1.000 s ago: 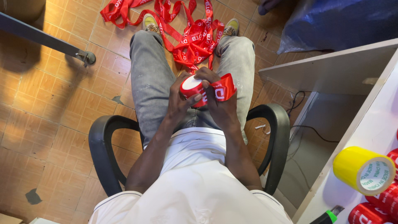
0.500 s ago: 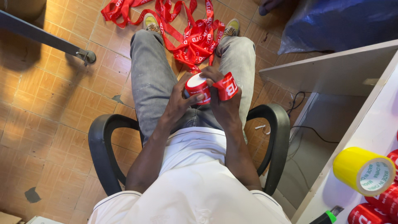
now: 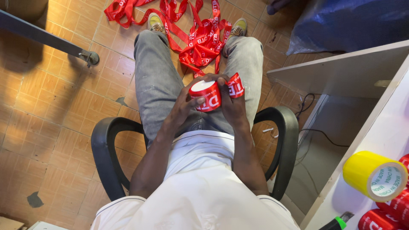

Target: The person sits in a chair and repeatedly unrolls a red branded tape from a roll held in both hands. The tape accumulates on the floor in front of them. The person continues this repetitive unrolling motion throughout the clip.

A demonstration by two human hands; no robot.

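Red tape roll (image 3: 205, 94) over the lap, left hand (image 3: 184, 108) grip closed around its side. Right hand (image 3: 226, 106) grip pinches the loose tape end (image 3: 235, 85) just right of it. Loose red tape pile (image 3: 200, 38) on floor beyond; yellow roll (image 3: 375, 175) far right on tabletop (image 3: 383, 136).

A small office or packing workroom: worn orange tiled floor (image 3: 47, 106), black armrest office chair (image 3: 104, 145), white desk (image 3: 383, 140) holding a yellow tape roll (image 3: 375, 175).
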